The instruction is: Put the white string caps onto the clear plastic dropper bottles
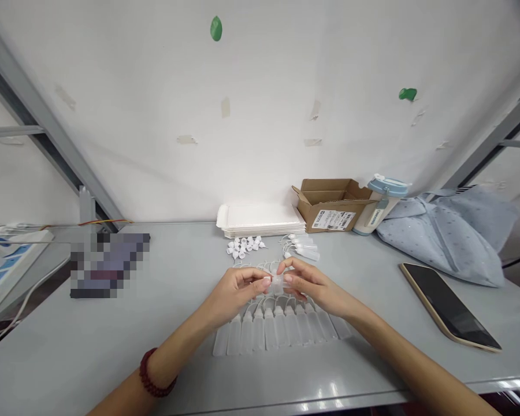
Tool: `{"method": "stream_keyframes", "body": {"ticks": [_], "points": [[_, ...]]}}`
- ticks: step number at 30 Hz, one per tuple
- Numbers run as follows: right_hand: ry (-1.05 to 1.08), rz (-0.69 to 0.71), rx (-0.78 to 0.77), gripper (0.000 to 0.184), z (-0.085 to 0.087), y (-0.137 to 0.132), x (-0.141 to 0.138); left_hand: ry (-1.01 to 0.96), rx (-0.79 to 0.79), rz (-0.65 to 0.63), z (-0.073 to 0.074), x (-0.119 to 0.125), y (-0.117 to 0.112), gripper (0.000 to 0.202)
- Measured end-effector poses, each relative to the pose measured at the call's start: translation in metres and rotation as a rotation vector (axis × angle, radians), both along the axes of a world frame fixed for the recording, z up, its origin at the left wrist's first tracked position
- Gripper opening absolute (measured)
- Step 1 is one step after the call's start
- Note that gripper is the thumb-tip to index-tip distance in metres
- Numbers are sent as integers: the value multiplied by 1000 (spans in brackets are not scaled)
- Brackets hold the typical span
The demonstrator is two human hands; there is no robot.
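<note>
While both hands meet over the middle of the grey tabletop (pixel 177 352), a small translucent white plastic piece (pixel 278 284) sits between them, just above a row of slim translucent plastic bottles (pixel 281 332) with thin looped white strands at their necks. The left hand (pixel 238 289) has thumb and forefinger nearly together, pinching what looks like the piece's white end; whether that end is a separate part, I cannot tell. The right hand (pixel 314 284) is curled, its thumb and fingers closed around the piece's other side.

Because the grip is all fingertips on smooth plastic, the piece could slip or twist if the two hands press out of line. A drop would likely land among the bottles, which lie side by side and could roll or be knocked askew. The loops near the fingers could also snag. Farther back, a loose heap of small white pointed plastic caps (pixel 245 247), near a stack of flat white packets (pixel 262 221), could scatter if a knuckle brushes it.
</note>
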State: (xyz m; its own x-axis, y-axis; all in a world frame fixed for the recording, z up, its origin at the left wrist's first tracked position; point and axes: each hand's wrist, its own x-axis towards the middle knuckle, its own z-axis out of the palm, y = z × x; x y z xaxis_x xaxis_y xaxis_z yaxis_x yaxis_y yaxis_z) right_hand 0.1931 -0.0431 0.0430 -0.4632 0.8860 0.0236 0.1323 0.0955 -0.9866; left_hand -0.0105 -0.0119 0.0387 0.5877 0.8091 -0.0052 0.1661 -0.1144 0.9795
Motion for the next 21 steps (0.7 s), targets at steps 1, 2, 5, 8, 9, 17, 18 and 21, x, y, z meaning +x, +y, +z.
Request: {"method": "stream_keyframes", "body": {"ticks": [1,2,5,8,9,17,18,21], "points": [[1,-2,-3,25,0,0,0,-18,-10,-5,-1,0,0,28],[-2,-7,-5,26,0,0,0,-33,-18,-12,-1,1,0,27],[-22,-8,-2,28,0,0,-1,-58,-34,-29,-3,2,-1,25],[-36,0,6,29,0,-1,-1,-76,-33,-46,-4,3,-2,25],[-37,0,5,29,0,-1,-1,-80,-34,-50,-3,3,-3,24],[14,17,-36,29,0,0,0,-117,-76,7,-2,3,-2,21],[19,19,-42,29,0,0,0,-118,-71,10,-3,3,-2,21],[29,15,-63,28,0,-1,-1,-119,-50,13,-4,3,-3,23]]}}
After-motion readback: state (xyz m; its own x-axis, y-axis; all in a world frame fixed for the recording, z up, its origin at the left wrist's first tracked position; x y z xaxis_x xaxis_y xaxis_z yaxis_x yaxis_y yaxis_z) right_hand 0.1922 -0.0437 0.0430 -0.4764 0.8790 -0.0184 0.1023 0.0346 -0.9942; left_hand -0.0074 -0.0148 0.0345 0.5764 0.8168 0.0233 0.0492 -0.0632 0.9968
